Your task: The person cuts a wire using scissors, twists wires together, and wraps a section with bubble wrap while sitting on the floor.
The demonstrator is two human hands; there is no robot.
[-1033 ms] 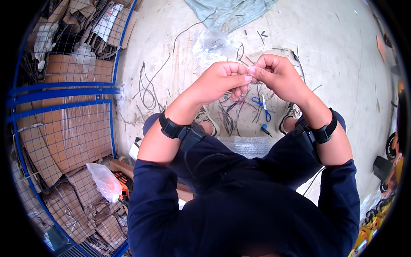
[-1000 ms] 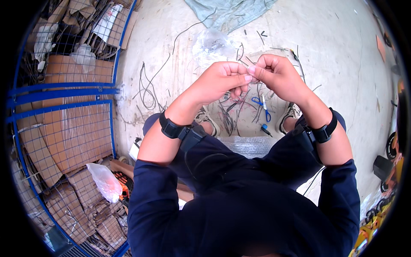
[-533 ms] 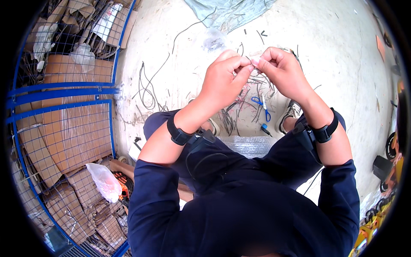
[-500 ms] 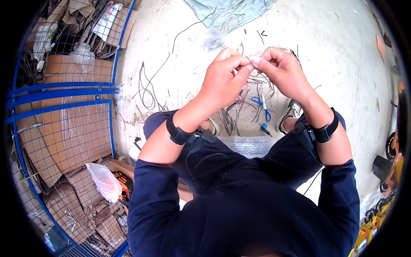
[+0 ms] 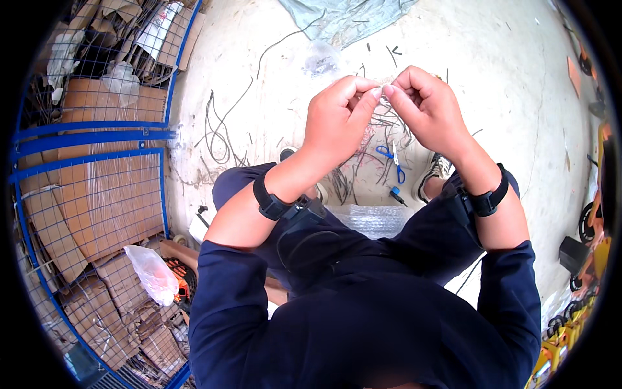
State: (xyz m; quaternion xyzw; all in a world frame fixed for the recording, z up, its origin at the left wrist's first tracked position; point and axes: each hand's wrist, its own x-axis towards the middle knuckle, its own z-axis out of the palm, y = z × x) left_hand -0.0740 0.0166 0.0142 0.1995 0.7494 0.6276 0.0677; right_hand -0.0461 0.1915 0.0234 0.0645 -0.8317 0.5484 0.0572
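Pale concrete floor (image 5: 518, 136), thin dark wire scraps (image 5: 340, 183) scattered; left hand (image 5: 334, 120) and right hand (image 5: 431, 111) pinched narrow, apparently on a tiny hidden piece between them; handling seemed unfinished; amount left was unclear.

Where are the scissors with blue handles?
In the head view, right of centre, the scissors lie on the floor just left of the right shoe.

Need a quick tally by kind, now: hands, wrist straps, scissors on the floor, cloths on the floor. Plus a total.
Hands: 2 (left hand, right hand)
Wrist straps: 2 (left strap, right strap)
Scissors: 1
Cloth: 1
Total: 6
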